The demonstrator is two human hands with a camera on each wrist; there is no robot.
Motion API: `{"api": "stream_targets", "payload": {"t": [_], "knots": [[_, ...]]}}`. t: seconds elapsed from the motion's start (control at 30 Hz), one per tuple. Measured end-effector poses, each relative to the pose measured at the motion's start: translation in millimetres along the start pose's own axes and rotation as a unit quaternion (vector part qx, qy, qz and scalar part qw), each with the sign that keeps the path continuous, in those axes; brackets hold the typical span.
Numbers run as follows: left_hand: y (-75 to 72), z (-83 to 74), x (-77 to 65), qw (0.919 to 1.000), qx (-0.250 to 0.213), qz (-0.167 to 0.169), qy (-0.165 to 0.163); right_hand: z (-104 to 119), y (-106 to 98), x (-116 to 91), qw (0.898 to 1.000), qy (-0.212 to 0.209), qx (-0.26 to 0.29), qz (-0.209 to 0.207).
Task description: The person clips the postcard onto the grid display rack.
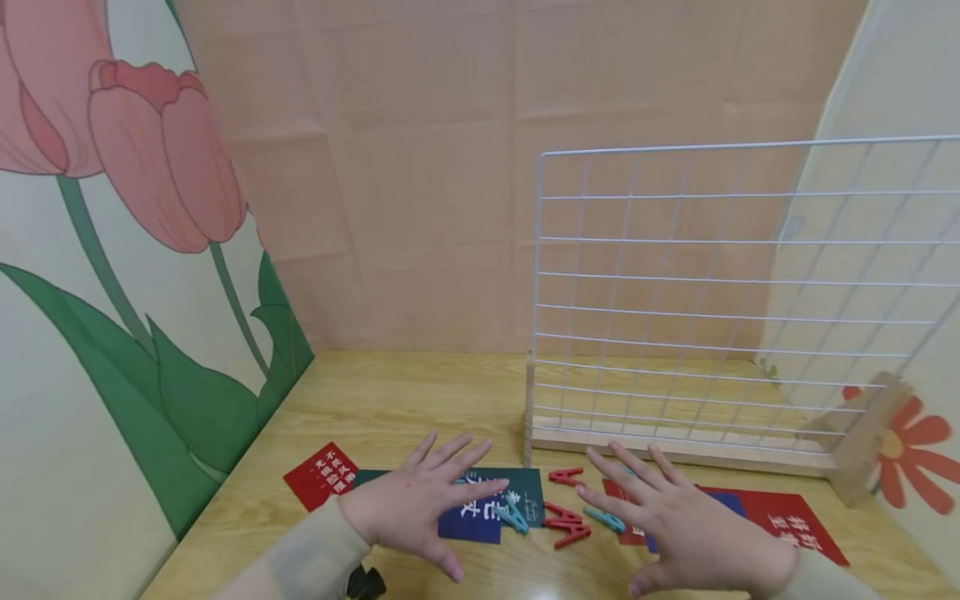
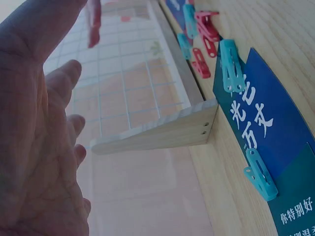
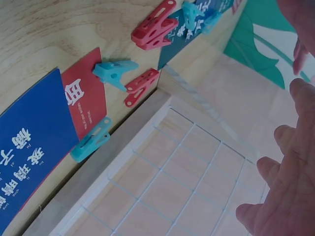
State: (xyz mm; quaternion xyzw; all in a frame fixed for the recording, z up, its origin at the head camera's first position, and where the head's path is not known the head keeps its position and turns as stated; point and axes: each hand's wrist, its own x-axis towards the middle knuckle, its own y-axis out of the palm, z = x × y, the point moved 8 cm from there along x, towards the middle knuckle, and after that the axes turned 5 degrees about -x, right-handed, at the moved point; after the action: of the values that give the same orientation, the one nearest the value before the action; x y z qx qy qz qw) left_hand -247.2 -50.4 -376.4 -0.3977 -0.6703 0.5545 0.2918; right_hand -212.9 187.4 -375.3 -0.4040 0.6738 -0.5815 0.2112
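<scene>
The left hand (image 1: 427, 496) and right hand (image 1: 690, 525) are spread in front of the white wire grid rack with a wooden base (image 1: 735, 450), holding nothing. Between them, before the rack's left end, lie red plastic pegs (image 1: 573, 533) and a turquoise plastic peg (image 1: 604, 520), its long axis slanting toward that end, nearer the right hand. Front-left of the rack, beside the left hand, another turquoise plastic peg (image 1: 513, 516) rests on overlapping blue (image 1: 468, 527) and dark-green printed cards (image 1: 534, 492). A red printed card (image 1: 810, 525) lies before the rack's right half.
</scene>
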Motion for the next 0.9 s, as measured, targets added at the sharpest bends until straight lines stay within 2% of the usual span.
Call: {"api": "stream_targets", "payload": {"t": [0.2,0.3,0.5,0.67,0.77,0.83,0.9], "knots": [[1.5,2.1,-0.5,0.9998,-0.011,0.016,-0.005,-0.2,3.1,1.4,1.000,-0.006,-0.003,0.009],[1.2,3.0,-0.9,0.9999,-0.010,0.013,-0.004,-0.6,2.4,1.5,1.000,-0.008,-0.008,0.002],[-3.0,1.8,1.4,0.9997,0.006,-0.022,-0.002,-4.0,-2.8,0.1,1.000,0.006,0.002,-0.016],[-7.2,3.8,11.4,0.9969,-0.036,-0.068,-0.017,-17.1,-5.0,-3.9,0.997,0.064,0.007,-0.031],[-10.3,11.4,19.5,0.9881,-0.095,-0.112,-0.046,-29.9,-12.2,-9.1,0.991,0.095,0.009,-0.094],[-11.3,18.7,24.9,0.9766,-0.146,-0.140,-0.073,-40.6,-18.2,-14.3,0.983,0.117,0.012,-0.144],[-12.0,26.7,30.5,0.9600,-0.202,-0.166,-0.102,-53.8,-22.6,-21.6,0.971,0.146,0.021,-0.187]]}}
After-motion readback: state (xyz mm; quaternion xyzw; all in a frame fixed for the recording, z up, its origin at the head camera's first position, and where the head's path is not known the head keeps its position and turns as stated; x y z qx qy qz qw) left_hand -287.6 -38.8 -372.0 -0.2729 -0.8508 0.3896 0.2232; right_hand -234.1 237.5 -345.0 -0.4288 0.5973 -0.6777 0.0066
